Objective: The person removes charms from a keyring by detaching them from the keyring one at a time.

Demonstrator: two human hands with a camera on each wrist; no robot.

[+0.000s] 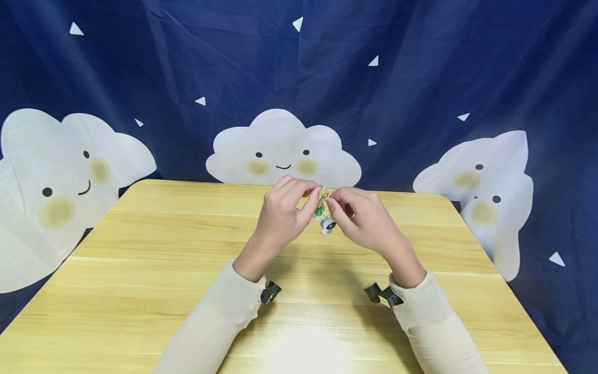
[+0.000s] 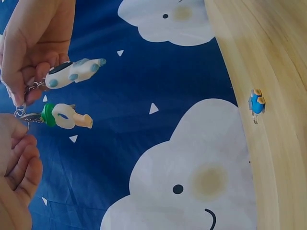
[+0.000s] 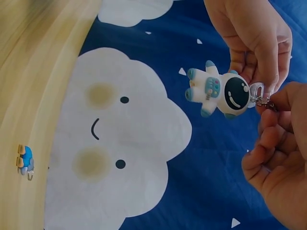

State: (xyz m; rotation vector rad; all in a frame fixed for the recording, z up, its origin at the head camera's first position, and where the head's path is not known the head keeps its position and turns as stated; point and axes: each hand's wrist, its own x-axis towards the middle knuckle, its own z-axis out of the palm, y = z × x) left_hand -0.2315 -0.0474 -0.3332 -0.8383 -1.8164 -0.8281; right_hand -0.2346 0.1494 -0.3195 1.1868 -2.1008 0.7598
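Above the table, my left hand (image 1: 282, 210) pinches metal ring hardware at its fingertips. From there hangs a small figure charm (image 2: 64, 116) with a green top and a pale body. My right hand (image 1: 366, 218) pinches the short chain (image 3: 265, 102) of an astronaut keychain (image 3: 225, 92). The astronaut is white with light blue hands and feet and a dark visor, and it dangles below the fingers. Both hands' fingertips meet closely at the rings. Fingers partly cover the hardware, so I cannot tell how the rings are linked.
A small blue charm (image 2: 257, 102) with yellowish ends and a metal loop lies on the wooden table (image 1: 187, 291); both wrist views show it. Behind the table hangs a dark blue curtain (image 1: 327, 62) printed with white clouds. Each sleeve cuff has a black wrist camera (image 1: 271, 292).
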